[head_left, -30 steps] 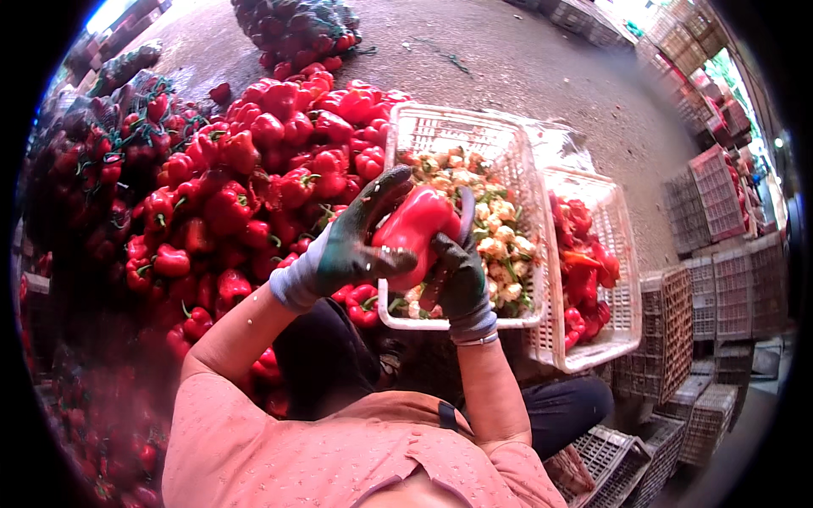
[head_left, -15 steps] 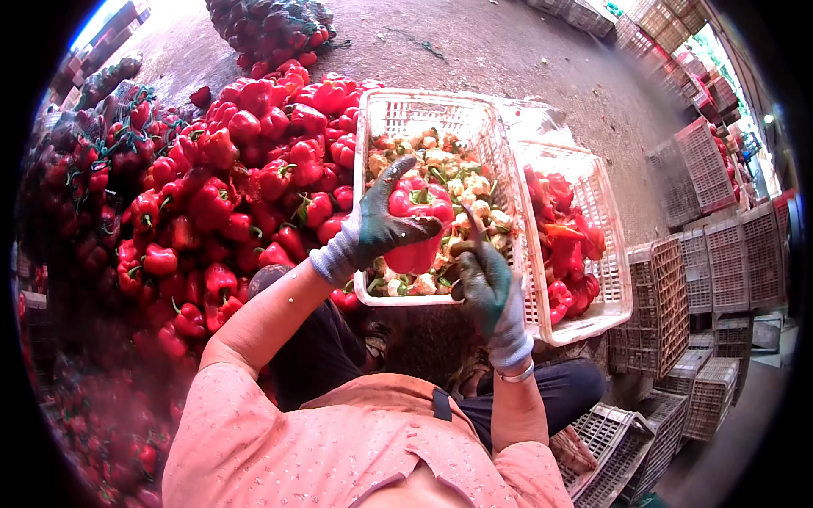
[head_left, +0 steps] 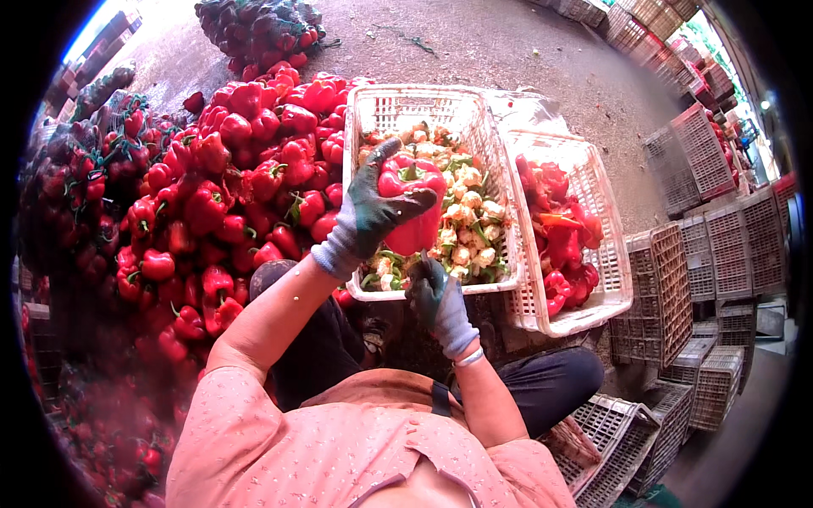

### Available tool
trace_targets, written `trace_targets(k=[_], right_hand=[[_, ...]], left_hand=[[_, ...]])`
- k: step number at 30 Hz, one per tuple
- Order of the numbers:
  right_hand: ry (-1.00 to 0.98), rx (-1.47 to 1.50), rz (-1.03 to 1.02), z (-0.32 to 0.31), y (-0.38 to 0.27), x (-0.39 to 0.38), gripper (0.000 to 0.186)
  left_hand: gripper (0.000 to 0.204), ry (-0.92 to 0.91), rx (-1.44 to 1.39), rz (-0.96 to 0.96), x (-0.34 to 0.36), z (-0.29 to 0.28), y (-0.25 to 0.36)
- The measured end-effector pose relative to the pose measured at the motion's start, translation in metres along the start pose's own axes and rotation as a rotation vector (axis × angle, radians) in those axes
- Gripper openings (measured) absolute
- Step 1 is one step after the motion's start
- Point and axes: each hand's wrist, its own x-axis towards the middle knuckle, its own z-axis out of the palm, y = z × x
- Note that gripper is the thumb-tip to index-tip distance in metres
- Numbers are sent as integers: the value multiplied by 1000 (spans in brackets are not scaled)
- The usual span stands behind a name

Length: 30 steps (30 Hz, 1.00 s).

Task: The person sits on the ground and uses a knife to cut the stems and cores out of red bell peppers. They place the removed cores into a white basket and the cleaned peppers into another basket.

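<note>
My left hand (head_left: pixel 366 212), in a dark-coated work glove, is wrapped round a large red bell pepper (head_left: pixel 417 224), its green stem facing up. It holds the pepper over a white plastic crate (head_left: pixel 419 91) of cut-out pepper cores (head_left: pixel 470 207) with green stems. Just below the pepper is my gloved right hand (head_left: pixel 436 296), closed round a small knife (head_left: pixel 424 255). Only a bit of the blade shows, close to the pepper's lower end; I cannot tell whether it touches. The handle is hidden in the fist.
A big heap of whole red peppers (head_left: pixel 212 203) lies at the left, with filled net bags (head_left: pixel 254 30) behind and beside it. Right of the core crate, another white crate (head_left: pixel 622 262) holds cored red peppers (head_left: pixel 563 229). Stacked crates (head_left: pixel 656 296) stand farther right.
My right hand has moved left and down from beside the pepper to below it, bringing the knife to its lower end. The left hand still holds the pepper, now tilted slightly.
</note>
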Motion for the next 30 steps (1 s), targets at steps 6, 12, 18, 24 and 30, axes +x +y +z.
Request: trace_targets(k=[6,12,18,24,30], right_hand=[[28,-178,-62,-4,0,17,18],[11,-90,124,-40,-16,34,27],[-242,520,-27,-90,-123,46,80],[-55,152,-165,-97,-78,54,81],[-221,115,-102,-115,-98,50,92]], left_hand=[[71,80,-461,-218,10,-5,-12],[32,107,-739,-57,26,-18,6],[74,-127,-565,-121,5,6,8],[58,-471,65,-133,-7,25,-14],[40,-494,135,-36,-14,24,-14]])
